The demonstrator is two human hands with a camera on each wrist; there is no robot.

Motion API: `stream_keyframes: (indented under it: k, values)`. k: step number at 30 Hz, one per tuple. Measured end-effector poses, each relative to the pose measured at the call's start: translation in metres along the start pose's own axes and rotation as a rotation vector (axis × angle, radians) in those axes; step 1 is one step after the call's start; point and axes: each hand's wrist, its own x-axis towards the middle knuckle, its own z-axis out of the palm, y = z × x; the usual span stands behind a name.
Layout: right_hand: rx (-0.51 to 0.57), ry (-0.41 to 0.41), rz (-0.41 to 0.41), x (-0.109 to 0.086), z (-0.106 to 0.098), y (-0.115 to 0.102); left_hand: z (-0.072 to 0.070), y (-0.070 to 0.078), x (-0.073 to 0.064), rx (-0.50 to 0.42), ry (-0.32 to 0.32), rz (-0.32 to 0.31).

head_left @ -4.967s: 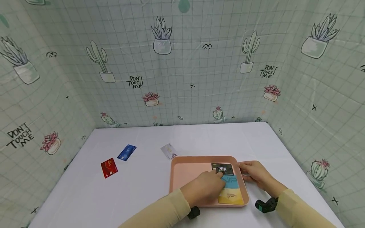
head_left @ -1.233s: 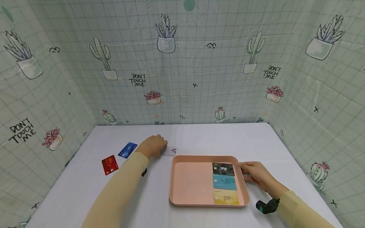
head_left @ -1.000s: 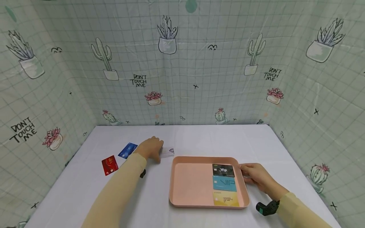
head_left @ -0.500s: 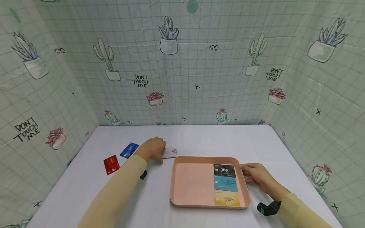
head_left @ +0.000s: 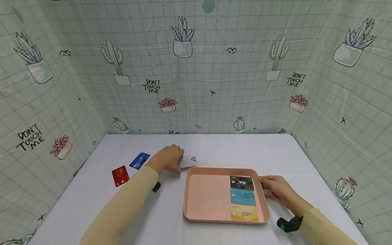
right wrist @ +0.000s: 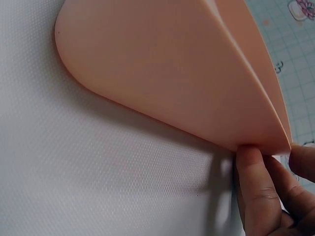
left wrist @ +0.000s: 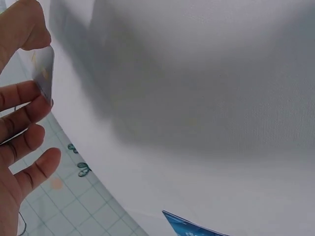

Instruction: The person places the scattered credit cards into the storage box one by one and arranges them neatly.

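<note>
My left hand (head_left: 169,159) pinches a pale silver-white card (head_left: 188,161) behind the tray's back left corner. In the left wrist view the thumb and fingertips hold this card (left wrist: 43,73) by opposite edges, off the cloth. At the right side of a pink tray (head_left: 208,194), my right hand (head_left: 280,191) grips the rim; the right wrist view shows its fingers (right wrist: 256,187) against the tray's outer wall (right wrist: 147,64). Inside the tray's right part lie a black VIP card (head_left: 242,183), a blue one (head_left: 243,197) and a yellow one (head_left: 244,213), in a column.
Left of the left forearm, a red card (head_left: 120,176) and a dark blue card (head_left: 139,160) lie on the white-clothed table (head_left: 159,217). A patterned cloth wall (head_left: 196,75) encloses the table's back and sides.
Five seconds ago my left hand was over the cards in the tray, which now lie straighter. It moved to the pale card, took hold, and shifted slightly right. My right hand stayed at the rim.
</note>
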Motion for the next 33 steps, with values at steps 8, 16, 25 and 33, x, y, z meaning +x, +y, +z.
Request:
stream_keyframes:
  k: [8,16,25,33]
  values:
    - [-0.006,-0.005,0.002,0.000,0.000,0.001,-0.006,0.014,-0.003,0.068,0.017,0.037]
    - [-0.013,-0.002,0.002,0.000,0.000,0.000,-0.012,0.017,-0.004,0.083,0.049,0.015]
    - [-0.014,-0.014,-0.018,0.000,0.001,0.001,-0.010,0.015,-0.005,0.087,0.100,0.033]
    - [-0.031,-0.009,-0.005,0.001,0.001,0.000,-0.014,0.023,-0.007,0.062,0.104,0.056]
